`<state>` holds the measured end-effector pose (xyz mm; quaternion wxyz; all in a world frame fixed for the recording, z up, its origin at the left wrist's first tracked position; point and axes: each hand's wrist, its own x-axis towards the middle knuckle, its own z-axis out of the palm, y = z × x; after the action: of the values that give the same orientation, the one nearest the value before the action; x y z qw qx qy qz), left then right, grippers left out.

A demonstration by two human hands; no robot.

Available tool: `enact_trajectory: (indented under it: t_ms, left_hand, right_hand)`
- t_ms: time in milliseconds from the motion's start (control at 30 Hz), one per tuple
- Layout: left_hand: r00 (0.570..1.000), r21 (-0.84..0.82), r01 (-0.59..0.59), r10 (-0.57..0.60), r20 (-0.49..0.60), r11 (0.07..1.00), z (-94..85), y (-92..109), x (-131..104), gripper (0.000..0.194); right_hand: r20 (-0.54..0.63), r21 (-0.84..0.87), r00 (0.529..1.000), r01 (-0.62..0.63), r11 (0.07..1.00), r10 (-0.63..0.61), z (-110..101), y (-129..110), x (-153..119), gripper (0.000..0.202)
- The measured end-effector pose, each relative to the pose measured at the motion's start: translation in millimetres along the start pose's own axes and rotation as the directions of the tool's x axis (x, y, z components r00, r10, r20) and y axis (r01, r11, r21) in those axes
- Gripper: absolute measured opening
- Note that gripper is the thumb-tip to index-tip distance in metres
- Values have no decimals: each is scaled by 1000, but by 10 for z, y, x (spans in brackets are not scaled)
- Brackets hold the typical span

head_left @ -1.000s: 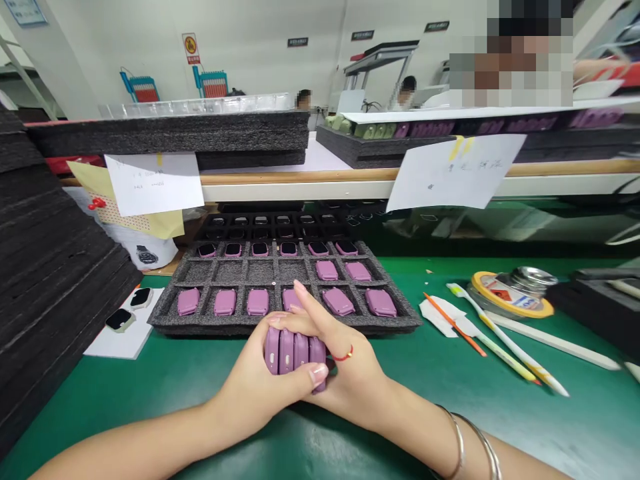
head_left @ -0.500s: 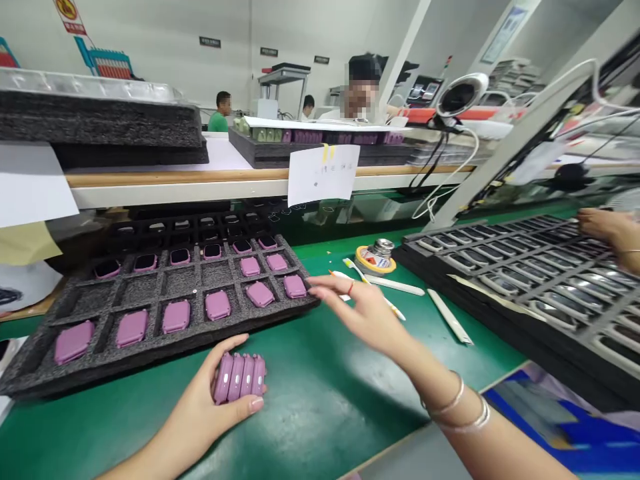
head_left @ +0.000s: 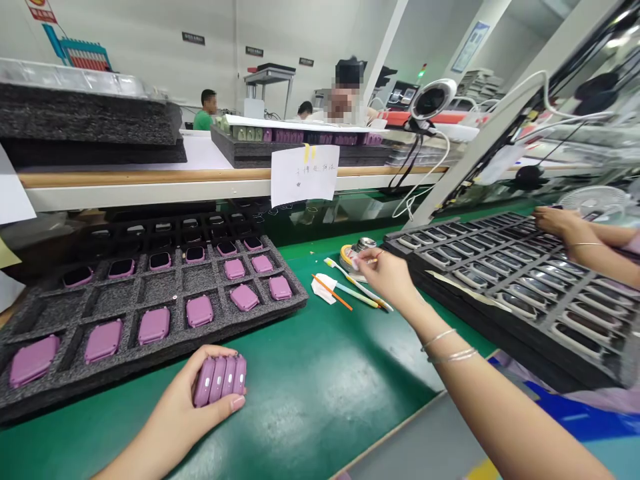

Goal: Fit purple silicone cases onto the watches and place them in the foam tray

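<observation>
My left hand is closed around a row of several purple watch cases, low over the green bench. My right hand is over a yellow roll of tape with a metal-topped container on it. Its thumb and fingers are pinched together; what they hold, if anything, I cannot make out. To the left, a black foam tray carries purple watch cases face down in the near rows and watches with dark screens in the far row. Some of its compartments hold nothing.
A toothbrush, an orange stick and a white scrap lie mid-bench. Rows of dark-faced parts fill a second foam tray at right, where another person's hands work. A shelf edge spans the back.
My right hand has moved from the tray's right corner to the tape roll, its fingers now pinched. My left hand still holds the watch cases. The view has shifted slightly right.
</observation>
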<state>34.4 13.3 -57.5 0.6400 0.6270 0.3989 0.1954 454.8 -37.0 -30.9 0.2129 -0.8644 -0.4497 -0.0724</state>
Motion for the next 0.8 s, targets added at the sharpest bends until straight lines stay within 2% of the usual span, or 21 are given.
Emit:
enact_trajectory:
  t_ms: [100,167,267,367,467,567,600,633,667,700,733,767,800]
  left_hand:
    - [998,62,0,-4,55,998,-40,-23,35,54]
    - [997,75,6,-12,76,997,-47,-19,47,54]
    - [996,46,11,-15,91,999,-29,30,33,55]
    - [993,13,19,-21,114,1000,-5,103,1,55]
    - [995,-25,26,-24,101,999,4,147,-16,55]
    - [995,-39,42,-38,94,998,3,152,-17,55]
    - [996,-27,38,-36,84,999,2,148,-15,55]
    - [997,-9,26,-25,71,1000,2,144,-10,55]
    - [998,10,8,-9,62,1000,2,139,-3,55]
    - [998,29,-10,8,59,1000,2,132,4,55]
    - [998,46,-26,24,62,999,3,125,13,54]
    - [997,57,-39,35,67,998,4,116,21,53]
    - [996,62,-47,42,73,997,6,106,28,52]
  right_hand:
    - [-57,-59,995,-84,995,81,-205,64,325,21]
    - [-52,-87,992,-116,989,112,-306,72,456,22]
    - [4,-96,991,-135,986,136,-405,-1,519,21]
    - [22,-73,989,-143,987,145,-479,-198,489,15]
    - [-30,31,995,-93,995,94,-516,-549,304,13]
    - [-38,234,998,53,971,-45,-470,-1029,-173,25]
    - [-35,326,990,144,935,-140,-433,-1198,-381,20]
    - [-44,467,916,372,802,-400,-387,-1361,-593,13]
    - [-56,549,770,556,624,-636,-336,-1512,-796,8]
    - [-80,594,636,649,475,-768,-282,-1644,-976,10]
    - [-84,613,546,688,389,-833,-226,-1755,-1124,14]
    - [-92,601,479,726,335,-873,-172,-1841,-1234,19]
    - [-92,583,432,754,303,-897,-120,-1902,-1308,21]
